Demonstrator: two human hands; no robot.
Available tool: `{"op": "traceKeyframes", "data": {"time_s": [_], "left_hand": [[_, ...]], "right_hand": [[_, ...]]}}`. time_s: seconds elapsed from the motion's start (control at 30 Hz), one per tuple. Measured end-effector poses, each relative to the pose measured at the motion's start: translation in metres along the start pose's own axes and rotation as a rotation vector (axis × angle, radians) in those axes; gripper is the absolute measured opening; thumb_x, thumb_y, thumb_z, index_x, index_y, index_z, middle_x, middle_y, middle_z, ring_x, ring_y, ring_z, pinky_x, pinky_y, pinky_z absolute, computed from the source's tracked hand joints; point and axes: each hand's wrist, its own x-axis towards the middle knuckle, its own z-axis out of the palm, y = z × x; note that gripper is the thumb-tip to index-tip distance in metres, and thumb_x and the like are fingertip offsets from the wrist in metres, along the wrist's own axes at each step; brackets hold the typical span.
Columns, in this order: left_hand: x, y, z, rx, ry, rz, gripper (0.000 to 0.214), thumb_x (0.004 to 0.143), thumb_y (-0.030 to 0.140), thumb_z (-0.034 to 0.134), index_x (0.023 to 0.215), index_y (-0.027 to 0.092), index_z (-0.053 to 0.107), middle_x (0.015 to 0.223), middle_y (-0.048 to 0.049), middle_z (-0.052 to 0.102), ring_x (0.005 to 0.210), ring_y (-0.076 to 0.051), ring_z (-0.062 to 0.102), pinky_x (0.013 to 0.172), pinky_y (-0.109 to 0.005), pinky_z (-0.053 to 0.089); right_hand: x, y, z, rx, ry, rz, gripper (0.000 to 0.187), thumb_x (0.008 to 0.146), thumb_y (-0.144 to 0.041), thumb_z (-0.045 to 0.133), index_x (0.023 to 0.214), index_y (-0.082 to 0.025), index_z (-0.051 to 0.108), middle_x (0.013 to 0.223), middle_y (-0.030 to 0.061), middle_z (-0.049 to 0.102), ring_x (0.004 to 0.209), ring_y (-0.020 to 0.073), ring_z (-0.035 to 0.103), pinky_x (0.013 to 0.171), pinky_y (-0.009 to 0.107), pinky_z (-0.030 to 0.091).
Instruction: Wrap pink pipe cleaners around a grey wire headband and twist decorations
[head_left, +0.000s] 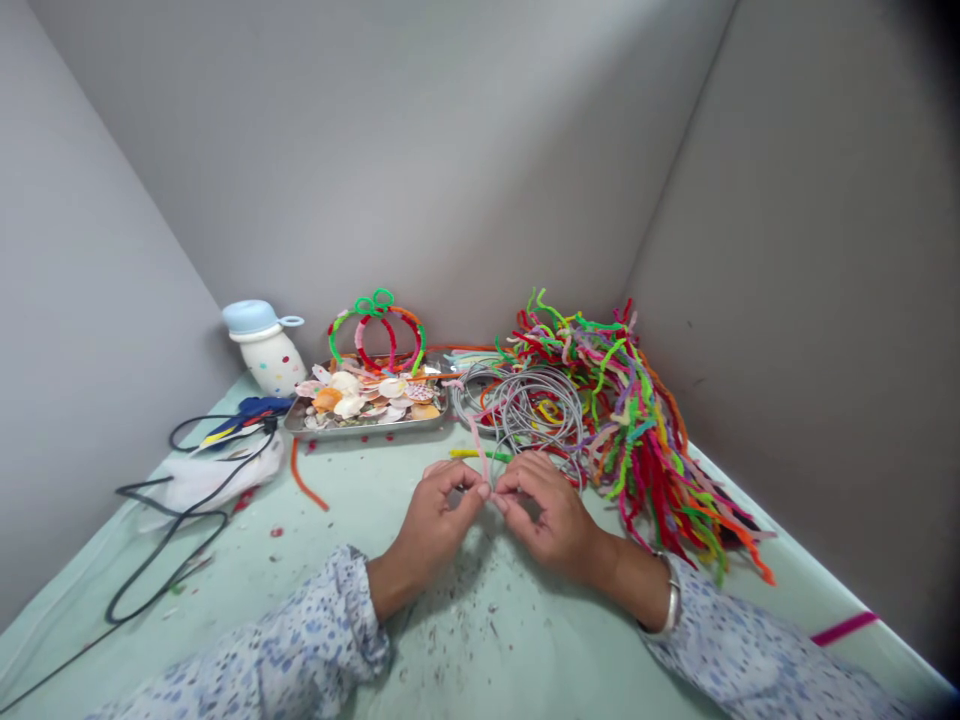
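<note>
Fingertips of my left hand (437,515) and my right hand (553,512) meet over the middle of the table, both pinched closed. Between them is a pale pink pipe cleaner (478,446), its free end sticking up and away from me. Its lower end is hidden by the fingers, and I cannot tell whether a thin wire is pinched with it. Just beyond my hands lie loops of grey wire (536,408) and a short yellow-and-green pipe cleaner (480,455).
At the right spreads a big heap of coloured pipe cleaners (637,440). Behind, a metal tray (367,431) holds shells, with pipe-cleaner rings (377,335) standing behind them. On the left are a white bottle (271,362), black cable (172,525) and an orange pipe cleaner (302,480).
</note>
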Motion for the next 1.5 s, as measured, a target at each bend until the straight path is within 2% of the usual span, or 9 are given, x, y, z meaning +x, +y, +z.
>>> {"op": "traceKeyframes", "data": {"time_s": [0.23,0.43,0.57,0.67,0.77,0.93,1.3,1.5], "left_hand": [[-0.0018,-0.0028,0.0018,-0.008,-0.023,-0.033,0.021,0.086,0.030,0.054,0.070,0.017,0.060,0.072,-0.0014,0.058,0.075,-0.018,0.052,0.073,-0.029,0.039],[-0.0006,-0.0032,0.0015,-0.012,0.002,-0.020,0.021,0.087,0.030,0.054,0.070,0.017,0.057,0.072,-0.0008,0.057,0.075,-0.018,0.052,0.074,-0.030,0.040],[-0.0040,0.0000,-0.0003,0.016,0.037,0.066,0.013,0.089,0.028,0.055,0.081,0.019,0.060,0.082,-0.0017,0.061,0.085,-0.019,0.055,0.081,-0.032,0.040],[-0.0066,0.0014,-0.0006,0.080,0.094,0.208,0.005,0.087,0.023,0.060,0.091,0.020,0.060,0.090,-0.0022,0.063,0.091,-0.020,0.055,0.086,-0.034,0.039],[-0.0061,0.0007,-0.0006,0.140,0.122,0.349,0.004,0.087,0.020,0.062,0.090,0.022,0.060,0.087,-0.0008,0.064,0.088,-0.019,0.056,0.086,-0.035,0.037],[-0.0021,-0.0037,-0.0016,0.225,0.129,0.473,0.007,0.087,0.017,0.064,0.090,0.023,0.064,0.084,-0.0009,0.067,0.084,-0.018,0.057,0.085,-0.037,0.037],[-0.0027,-0.0021,-0.0021,0.276,0.198,0.528,0.008,0.084,0.017,0.068,0.089,0.024,0.068,0.081,-0.0012,0.069,0.081,-0.018,0.060,0.084,-0.039,0.038],[-0.0015,-0.0014,-0.0033,0.262,0.194,0.541,0.009,0.083,0.018,0.069,0.089,0.024,0.069,0.081,-0.0013,0.070,0.081,-0.018,0.061,0.083,-0.039,0.039]], "right_hand": [[0.0004,-0.0026,-0.0014,-0.004,-0.015,-0.042,0.006,0.088,-0.018,0.050,0.083,-0.020,0.054,0.073,0.0029,0.054,0.074,0.0194,0.049,0.070,0.036,0.037],[0.0007,-0.0004,-0.0003,0.009,-0.008,0.000,0.006,0.087,-0.020,0.052,0.082,-0.019,0.053,0.074,0.0033,0.055,0.075,0.0198,0.049,0.071,0.036,0.037],[0.0006,0.0003,-0.0007,0.025,0.062,0.044,0.007,0.088,-0.018,0.050,0.081,-0.020,0.053,0.074,0.0030,0.055,0.075,0.0194,0.049,0.071,0.035,0.037],[0.0000,0.0001,-0.0018,0.031,0.102,0.055,0.007,0.088,-0.018,0.051,0.081,-0.020,0.052,0.075,0.0028,0.054,0.075,0.0192,0.049,0.070,0.035,0.038],[-0.0010,0.0002,-0.0018,0.034,0.108,0.045,0.007,0.087,-0.016,0.051,0.081,-0.020,0.052,0.075,0.0027,0.054,0.075,0.0192,0.049,0.070,0.035,0.038],[-0.0021,0.0007,-0.0005,0.038,0.106,0.033,0.006,0.086,-0.015,0.050,0.082,-0.020,0.052,0.075,0.0027,0.054,0.074,0.0194,0.049,0.070,0.036,0.038],[-0.0012,-0.0001,-0.0016,0.023,0.090,0.016,0.006,0.087,-0.016,0.049,0.083,-0.020,0.051,0.075,0.0029,0.054,0.075,0.0196,0.049,0.071,0.036,0.037],[-0.0011,-0.0008,-0.0019,0.024,0.101,0.008,0.006,0.086,-0.015,0.049,0.082,-0.020,0.051,0.074,0.0028,0.053,0.074,0.0198,0.049,0.071,0.036,0.037]]}}
